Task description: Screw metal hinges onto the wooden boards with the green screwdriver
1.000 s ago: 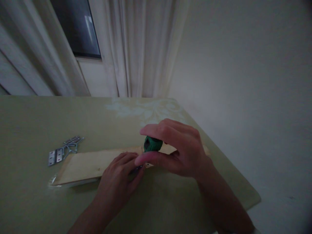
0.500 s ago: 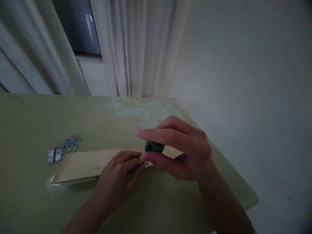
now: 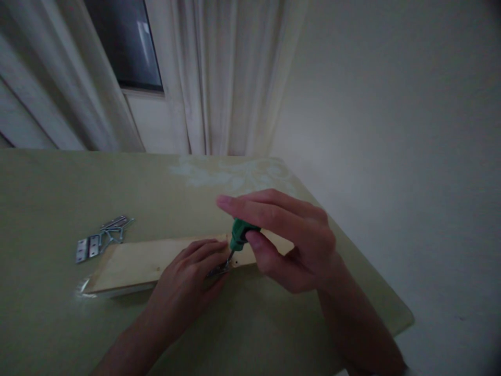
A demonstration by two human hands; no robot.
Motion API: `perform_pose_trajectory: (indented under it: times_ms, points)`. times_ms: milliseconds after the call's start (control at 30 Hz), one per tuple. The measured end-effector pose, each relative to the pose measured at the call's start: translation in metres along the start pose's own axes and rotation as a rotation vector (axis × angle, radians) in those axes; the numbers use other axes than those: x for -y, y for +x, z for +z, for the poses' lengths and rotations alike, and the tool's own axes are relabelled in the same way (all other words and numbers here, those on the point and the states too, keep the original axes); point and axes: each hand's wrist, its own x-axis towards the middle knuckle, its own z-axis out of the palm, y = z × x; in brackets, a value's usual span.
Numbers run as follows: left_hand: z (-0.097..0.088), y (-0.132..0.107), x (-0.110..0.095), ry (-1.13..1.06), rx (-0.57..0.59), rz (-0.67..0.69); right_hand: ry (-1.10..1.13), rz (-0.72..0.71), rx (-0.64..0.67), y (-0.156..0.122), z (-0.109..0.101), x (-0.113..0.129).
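My right hand (image 3: 293, 237) grips a short screwdriver with a green handle (image 3: 240, 233) between thumb and fingers; the index finger extends over the handle's top. Its thin shaft slants down to a metal hinge (image 3: 217, 270) at the near edge of a pale wooden board (image 3: 135, 263). My left hand (image 3: 191, 277) lies over the board, fingers together on top and thumb at the near edge, pinching the hinge there. Those fingers partly cover the hinge. Whether a screw sits under the tip is too small to tell. A small dark hole shows in the board just right of the tip.
Left of the board lie two metal hinges (image 3: 87, 247) and a small pile of long screws (image 3: 113, 232) with more metal pieces. Clear plastic wrap (image 3: 84, 288) sticks out at the board's left end. The green-covered table (image 3: 50, 203) meets a wall (image 3: 391, 130) at right.
The screwdriver has tilted, so its shaft now shows. My right thumb has moved right and the fingers have shifted around the handle. My left hand has stayed nearly in place.
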Motion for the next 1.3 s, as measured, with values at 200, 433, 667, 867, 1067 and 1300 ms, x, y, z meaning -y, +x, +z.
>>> perform_pose_trajectory:
  times_ms: [200, 433, 667, 867, 1067, 1300]
  points:
    - [-0.002, -0.004, 0.006, 0.019, -0.012, 0.053, -0.050, -0.025, -0.038, -0.001, 0.003, 0.004]
    - [-0.010, -0.004, 0.013, -0.010, -0.011, 0.110, -0.019, 0.022, -0.035, 0.001, -0.004, 0.010]
    - [-0.010, -0.003, 0.014, -0.001, 0.008, 0.124, 0.007, 0.105, 0.055, 0.000, -0.004, 0.004]
    - [-0.010, -0.004, 0.012, 0.010, -0.017, 0.126, 0.005, 0.056, 0.074, 0.000, -0.003, 0.003]
    - [-0.010, -0.003, 0.013, 0.019, -0.017, 0.128, 0.007, 0.046, 0.043, 0.001, -0.003, 0.003]
    - [-0.012, -0.002, 0.011, 0.023, 0.002, 0.103, -0.005, 0.011, 0.031, 0.000, 0.000, -0.003]
